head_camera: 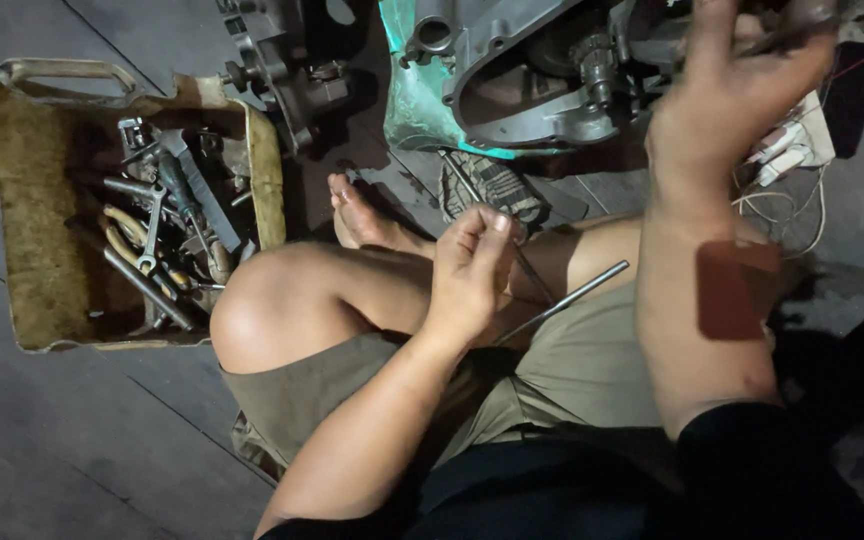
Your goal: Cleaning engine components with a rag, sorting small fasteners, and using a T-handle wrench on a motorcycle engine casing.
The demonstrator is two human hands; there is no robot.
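There's a grubby cut-open plastic tub (22, 200) on the dark plank floor (82, 440) at the left, stuffed with wrenches and pliers (157, 235), another dark engine part (282, 70) just past its far corner, plus a tangle of white wires (787, 165) over on the right.

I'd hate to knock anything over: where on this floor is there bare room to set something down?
Bare floor lies below the tool tray, left of the knee. It is crowded between tray and engine case, and by the wires near the right hand. The left hand holds a rod.
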